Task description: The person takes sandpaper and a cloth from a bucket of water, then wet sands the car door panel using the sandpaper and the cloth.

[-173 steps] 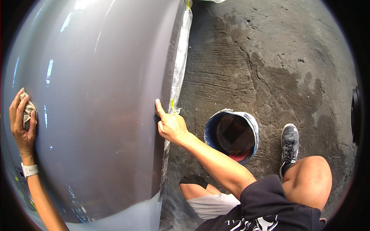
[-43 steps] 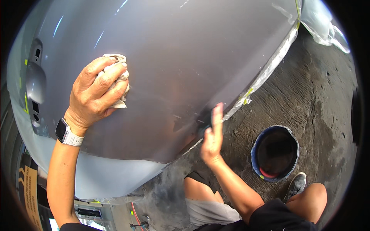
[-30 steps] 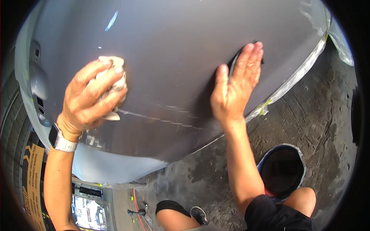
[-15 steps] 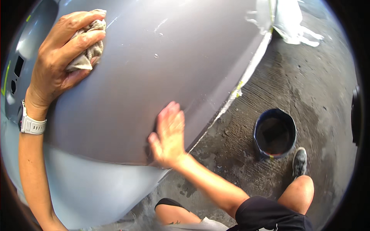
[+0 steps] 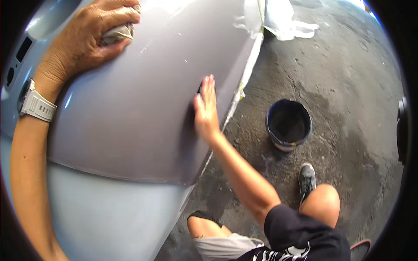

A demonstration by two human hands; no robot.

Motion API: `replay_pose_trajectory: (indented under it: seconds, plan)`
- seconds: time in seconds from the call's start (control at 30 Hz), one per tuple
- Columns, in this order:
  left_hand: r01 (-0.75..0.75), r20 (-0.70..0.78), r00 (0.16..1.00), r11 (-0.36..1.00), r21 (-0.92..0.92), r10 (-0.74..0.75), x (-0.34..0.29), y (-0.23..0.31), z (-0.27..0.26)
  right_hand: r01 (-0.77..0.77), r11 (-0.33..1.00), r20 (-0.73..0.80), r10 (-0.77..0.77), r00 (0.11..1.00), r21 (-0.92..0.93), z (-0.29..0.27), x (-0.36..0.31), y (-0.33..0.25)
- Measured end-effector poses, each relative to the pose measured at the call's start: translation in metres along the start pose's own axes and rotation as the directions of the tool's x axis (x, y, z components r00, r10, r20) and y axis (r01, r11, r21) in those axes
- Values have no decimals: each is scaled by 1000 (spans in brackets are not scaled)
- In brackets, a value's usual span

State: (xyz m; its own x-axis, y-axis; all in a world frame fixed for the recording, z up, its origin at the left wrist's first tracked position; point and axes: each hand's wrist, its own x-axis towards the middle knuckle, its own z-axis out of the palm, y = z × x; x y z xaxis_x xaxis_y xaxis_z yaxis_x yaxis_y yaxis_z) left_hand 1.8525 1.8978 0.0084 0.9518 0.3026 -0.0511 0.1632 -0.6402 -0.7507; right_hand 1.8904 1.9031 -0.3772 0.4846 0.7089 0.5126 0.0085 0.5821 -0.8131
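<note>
Toward the far left, over the gray panel (image 5: 122, 122), the person's left hand (image 5: 87, 37) is curled around a crumpled pale cloth (image 5: 117, 35), fingers spread across it; a watch with a light strap (image 5: 40, 106) circles that wrist. Farther right and nearer, the right hand (image 5: 206, 114) lies along the panel, fingers straight and close together. Dark material (image 5: 200, 88) shows beside its fingertips, mostly hidden, so whether the hand grips it cannot be told. A pale blue surface (image 5: 109, 209) adjoins the panel's near edge. Whitish plastic sheeting (image 5: 283, 19) hangs at its far right corner. Right of the panel, a dark-mouthed bucket (image 5: 284, 147) stands on the stained floor (image 5: 352, 130), near a shoe (image 5: 307, 177).
</note>
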Motion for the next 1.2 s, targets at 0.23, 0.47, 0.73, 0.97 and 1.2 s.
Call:
replay_pose_trajectory:
  seconds: [0.23,0.47,0.73,0.97,1.2]
  plan:
    - [15,68,998,997,-72,-10,9,5,0,301,951,192,-309,932,68,-5,-83,-85]
    - [98,67,993,992,-73,-93,10,11,-4,87,996,127,-91,988,34,-9,-44,-71]
    - [95,81,993,993,-63,-90,12,13,-3,94,995,165,-97,981,25,-10,-52,-60]
    - [81,45,996,996,-46,-79,12,12,-2,186,976,185,-204,961,113,-3,-79,-75]
    - [97,83,992,994,-55,-92,10,9,-3,-34,999,139,37,990,-27,7,-66,-58]
